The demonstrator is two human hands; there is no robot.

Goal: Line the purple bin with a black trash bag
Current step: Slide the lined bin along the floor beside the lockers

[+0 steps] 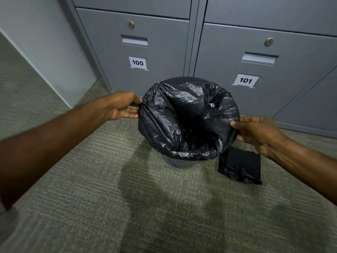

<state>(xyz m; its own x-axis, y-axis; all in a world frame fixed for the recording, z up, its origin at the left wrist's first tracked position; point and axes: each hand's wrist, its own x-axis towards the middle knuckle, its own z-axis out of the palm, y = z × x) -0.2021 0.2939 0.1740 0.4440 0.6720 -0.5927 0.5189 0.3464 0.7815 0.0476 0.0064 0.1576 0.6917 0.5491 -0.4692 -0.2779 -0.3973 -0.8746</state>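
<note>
While both arms reach forward, we pinch the bag (pixel 187 114) rim: left hand (pixel 120 105) at its left edge, right hand (pixel 257 134) at its right, fingers closed on plastic. One bag, mouth open, drapes over one bin (pixel 176 162) on the carpet (pixel 91 198). One folded bag (pixel 239 168) lies just beside. Two lockers (pixel 138 52), 100 and 101, behind.

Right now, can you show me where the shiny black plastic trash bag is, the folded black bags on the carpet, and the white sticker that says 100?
Shiny black plastic trash bag (pixel 184 106): head view, crinkled far side.
Folded black bags (pixel 240 166): head view, top face.
White 100 sticker (pixel 138 62): head view, on the digits.
</note>
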